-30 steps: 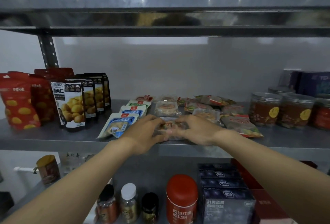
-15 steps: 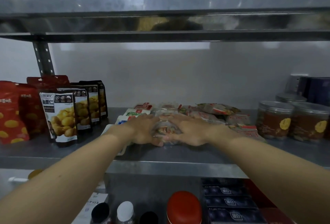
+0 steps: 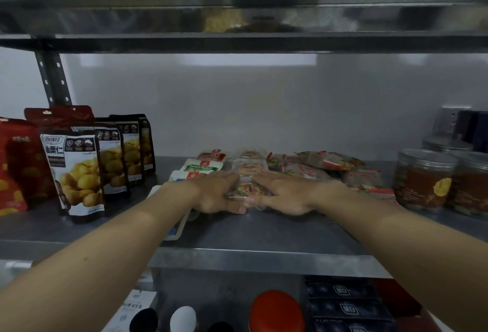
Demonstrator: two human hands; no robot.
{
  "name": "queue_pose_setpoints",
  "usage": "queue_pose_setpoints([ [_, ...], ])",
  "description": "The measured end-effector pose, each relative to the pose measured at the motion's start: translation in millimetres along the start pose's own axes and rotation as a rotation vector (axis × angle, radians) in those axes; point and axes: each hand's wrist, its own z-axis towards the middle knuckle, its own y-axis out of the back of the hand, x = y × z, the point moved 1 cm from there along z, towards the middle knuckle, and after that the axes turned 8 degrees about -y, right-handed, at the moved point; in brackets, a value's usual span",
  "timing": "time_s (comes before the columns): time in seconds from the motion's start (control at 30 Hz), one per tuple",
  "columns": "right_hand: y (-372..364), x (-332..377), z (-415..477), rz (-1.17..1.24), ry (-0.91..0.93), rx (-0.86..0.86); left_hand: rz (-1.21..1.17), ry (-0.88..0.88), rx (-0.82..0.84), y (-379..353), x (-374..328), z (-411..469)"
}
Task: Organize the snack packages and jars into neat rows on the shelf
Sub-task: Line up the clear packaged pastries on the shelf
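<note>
both hands are reaching onto the middle shelf (image 3: 264, 234) and meeting over a clear snack packet (image 3: 247, 189). the left hand (image 3: 215, 194) is gripping its left side, fingers lying nearly flat over the top, thumb pressing the near edge. the right hand (image 3: 286, 195) is gripping the right side likewise. the packet is lying flat at the front of a row of similar packets (image 3: 249, 166), between white pouches (image 3: 202, 167) and loose red-and-green packets (image 3: 317, 163).

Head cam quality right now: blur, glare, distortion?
Head view: dim, soft overall; wide lens slightly bows the upper shelf, its underside shows smeared reflections; packet held by left hand and right hand is blurred, label unreadable; pouch print at left is sharpest.
</note>
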Motion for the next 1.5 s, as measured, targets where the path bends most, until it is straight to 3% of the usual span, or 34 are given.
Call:
queue_pose_setpoints([
  [0.17, 4.9, 0.4, -10.4, 0.073, 0.007, -0.037, -0.026, 0.0, -0.026, 0.5, -1.8, -3.7],
  [0.4, 31.7, -34.9, -50.9, 0.123, -0.161, -0.15, -0.006, -0.214, -0.317, 8.0, -38.3, -8.1],
  [0.57, 17.4, -50.7, -74.3, 0.058, -0.264, -0.018, 0.033, -0.234, -0.249, -8.6, -78.0, 4.4],
  [0.73, 3.5, -57.9, -71.3, 0.061, -0.22, -0.15, -0.013, -0.172, -0.262, -22.9, -92.8, 8.8],
  [0.9, -8.5, -62.3, -67.8, 0.11, -0.171, -0.277, -0.248, -0.17, -0.413, -22.3, -102.9, 8.5],
  [1.07, -16.4, -60.5, -79.7, 0.23, -0.056, -0.423, -0.534, -0.057, -0.577, -18.2, -111.8, 9.6],
  [1.23, -24.9, -57.2, -92.0, 0.199, -0.015, -0.676, -0.873, -0.012, -0.732, -16.1, -116.4, 6.5],
  [1.33, -31.0, -41.3, -99.2, 0.211, 0.097, -0.85, -1.104, -0.056, -0.745, -23.4, -125.1, 0.2],
  [1.4, -34.5, -30.4, -106.0, 0.339, 0.151, -0.893, -1.286, -0.102, -0.786, -28.5, -130.7, -7.7],
  [1.5, -34.5, -17.1, -123.5, 0.742, 0.11, -0.826, -1.429, -0.093, -0.835, -37.4, -129.7, -25.6],
])
